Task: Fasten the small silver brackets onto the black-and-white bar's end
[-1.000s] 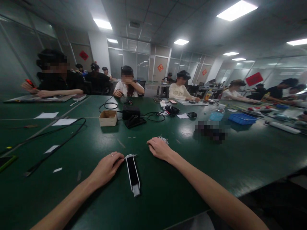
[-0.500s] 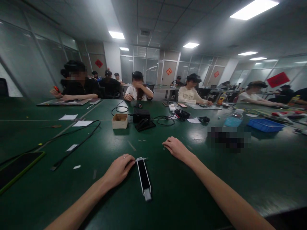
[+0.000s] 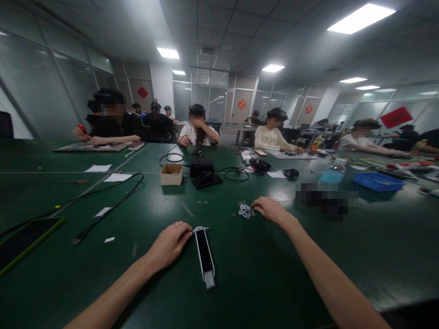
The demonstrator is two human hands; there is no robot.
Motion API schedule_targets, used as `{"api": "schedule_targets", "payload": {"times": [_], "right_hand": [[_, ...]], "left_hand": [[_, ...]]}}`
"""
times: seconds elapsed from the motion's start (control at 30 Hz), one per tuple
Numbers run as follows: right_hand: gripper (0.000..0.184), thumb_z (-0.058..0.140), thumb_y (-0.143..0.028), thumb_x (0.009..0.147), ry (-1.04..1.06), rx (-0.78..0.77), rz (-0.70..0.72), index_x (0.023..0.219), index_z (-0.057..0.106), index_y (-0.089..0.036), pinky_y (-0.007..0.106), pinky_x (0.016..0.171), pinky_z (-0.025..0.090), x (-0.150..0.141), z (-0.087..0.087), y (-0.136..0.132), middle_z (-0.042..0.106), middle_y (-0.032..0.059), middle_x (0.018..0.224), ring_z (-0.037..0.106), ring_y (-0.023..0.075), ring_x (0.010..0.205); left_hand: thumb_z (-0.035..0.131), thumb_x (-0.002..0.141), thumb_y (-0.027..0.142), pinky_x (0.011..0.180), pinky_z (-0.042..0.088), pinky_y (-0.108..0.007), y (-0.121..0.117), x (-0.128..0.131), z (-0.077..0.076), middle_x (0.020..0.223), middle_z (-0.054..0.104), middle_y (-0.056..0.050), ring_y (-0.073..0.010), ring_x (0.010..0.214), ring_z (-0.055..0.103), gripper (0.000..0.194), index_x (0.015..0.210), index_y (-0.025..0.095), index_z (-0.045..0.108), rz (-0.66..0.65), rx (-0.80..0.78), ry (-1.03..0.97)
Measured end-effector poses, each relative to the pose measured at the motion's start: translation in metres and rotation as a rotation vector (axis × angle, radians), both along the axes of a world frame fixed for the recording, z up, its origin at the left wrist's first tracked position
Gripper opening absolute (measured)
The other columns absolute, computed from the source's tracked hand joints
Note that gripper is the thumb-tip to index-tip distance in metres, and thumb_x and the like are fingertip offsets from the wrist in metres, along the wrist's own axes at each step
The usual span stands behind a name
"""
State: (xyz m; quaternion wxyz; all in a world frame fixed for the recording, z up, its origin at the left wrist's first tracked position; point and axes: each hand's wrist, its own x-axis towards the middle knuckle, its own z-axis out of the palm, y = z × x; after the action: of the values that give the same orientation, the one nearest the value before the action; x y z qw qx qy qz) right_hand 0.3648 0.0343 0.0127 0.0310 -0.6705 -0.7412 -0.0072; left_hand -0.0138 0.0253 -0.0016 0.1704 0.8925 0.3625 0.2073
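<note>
A slim black bar-shaped device in a white frame (image 3: 205,250) lies on the green table, with a thin crossbar at its far end and a light grey block at its near end. My left hand (image 3: 173,242), wearing a ring, has its fingers pinched at the left tip of that crossbar. To the right is a small heap of flat silvery metal pieces (image 3: 245,210), with a few tiny rings around it. The bent fingertips of my right hand (image 3: 272,211) are closed together at the heap's right edge; whatever is between them is too small to tell.
Beyond my hands stand a small cardboard box (image 3: 171,175) and a black box-like device (image 3: 201,167) with cables. Rightward are a bottle of blue liquid (image 3: 332,172) and a blue tray (image 3: 379,181). A green-edged dark pad (image 3: 29,242) and a black cable (image 3: 109,212) lie left. People sit opposite.
My right hand has moved right, uncovering the heap of metal pieces that it hid. My left hand and the bar-shaped device stay where they were.
</note>
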Motion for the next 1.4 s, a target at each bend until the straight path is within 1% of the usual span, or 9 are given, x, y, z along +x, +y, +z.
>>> {"api": "schedule_targets", "payload": {"times": [0.3,0.47,0.6,0.73,0.8,0.9,1.03,1.17,1.4], "right_hand": [[0.023,0.05,-0.023,0.087,0.022,-0.003,-0.011,0.1,0.069,-0.022,0.023,0.078,0.042,-0.008,0.001,0.002,0.065,0.0071,0.101,0.06,0.0179,0.092],[0.021,0.05,-0.019,0.083,0.0,-0.002,-0.075,0.087,0.07,-0.016,0.024,0.069,0.041,-0.016,0.0,0.005,0.067,0.0097,0.089,0.063,0.0192,0.082],[0.021,0.046,-0.017,0.083,-0.012,0.052,-0.143,0.083,0.067,-0.01,0.027,0.068,0.041,-0.019,0.0,0.004,0.066,0.0146,0.084,0.063,0.0219,0.079],[0.021,0.042,-0.016,0.087,0.009,0.136,-0.158,0.089,0.062,-0.009,0.027,0.07,0.041,-0.029,0.009,0.0,0.064,0.0149,0.088,0.061,0.0204,0.081],[0.02,0.042,-0.017,0.088,0.094,0.189,-0.086,0.091,0.06,-0.011,0.025,0.069,0.041,-0.043,0.014,-0.004,0.064,0.011,0.087,0.06,0.0172,0.079],[0.015,0.045,-0.02,0.087,0.345,0.231,0.124,0.089,0.059,-0.014,0.024,0.064,0.043,-0.076,0.013,-0.013,0.062,0.0048,0.08,0.057,0.0134,0.068],[0.012,0.051,-0.019,0.084,0.563,0.126,0.326,0.087,0.06,-0.014,0.023,0.058,0.044,-0.122,-0.001,-0.025,0.061,0.0024,0.077,0.054,0.0114,0.063],[0.01,0.054,-0.013,0.078,0.631,0.067,0.376,0.085,0.061,-0.014,0.021,0.054,0.043,-0.144,-0.012,-0.03,0.059,0.0005,0.073,0.052,0.0102,0.059],[0.016,0.052,-0.013,0.08,0.654,0.101,0.407,0.092,0.064,-0.013,0.023,0.058,0.045,-0.146,-0.013,-0.032,0.061,0.0022,0.077,0.053,0.0108,0.062]], "left_hand": [[0.039,0.092,0.024,0.073,0.047,-0.032,-0.004,0.002,0.007,0.089,0.063,-0.005,-0.0195,0.082,0.059,0.021,0.092,0.018,0.059,0.017,-0.002,0.009],[0.04,0.092,0.024,0.073,0.047,-0.032,-0.003,0.002,0.005,0.089,0.063,-0.006,-0.0194,0.082,0.059,0.02,0.092,0.017,0.059,0.016,0.008,0.014],[0.04,0.092,0.024,0.074,0.047,-0.032,-0.002,0.001,0.003,0.09,0.063,-0.006,-0.0198,0.082,0.059,0.02,0.092,0.018,0.059,0.019,0.012,0.011],[0.04,0.092,0.024,0.074,0.047,-0.033,-0.002,0.001,0.001,0.09,0.063,-0.005,-0.0197,0.083,0.059,0.019,0.093,0.018,0.059,0.026,0.024,0.008],[0.04,0.092,0.025,0.074,0.047,-0.033,-0.002,0.001,0.001,0.089,0.062,-0.005,-0.0196,0.083,0.059,0.019,0.093,0.018,0.059,0.028,0.026,0.01],[0.041,0.092,0.026,0.073,0.047,-0.033,-0.004,0.001,0.001,0.09,0.062,-0.005,-0.0195,0.082,0.058,0.019,0.094,0.018,0.058,0.03,0.015,0.018],[0.041,0.093,0.026,0.075,0.046,-0.033,-0.005,0.002,0.002,0.089,0.061,-0.005,-0.0193,0.082,0.058,0.019,0.095,0.018,0.058,0.042,0.017,0.021],[0.042,0.092,0.026,0.075,0.046,-0.032,-0.005,0.002,0.0,0.088,0.061,-0.005,-0.0185,0.08,0.057,0.018,0.092,0.018,0.058,0.034,0.025,0.015],[0.042,0.091,0.024,0.073,0.046,-0.032,-0.006,0.002,0.001,0.087,0.061,-0.004,-0.0189,0.08,0.057,0.016,0.092,0.018,0.057,0.033,0.04,0.022]]}}
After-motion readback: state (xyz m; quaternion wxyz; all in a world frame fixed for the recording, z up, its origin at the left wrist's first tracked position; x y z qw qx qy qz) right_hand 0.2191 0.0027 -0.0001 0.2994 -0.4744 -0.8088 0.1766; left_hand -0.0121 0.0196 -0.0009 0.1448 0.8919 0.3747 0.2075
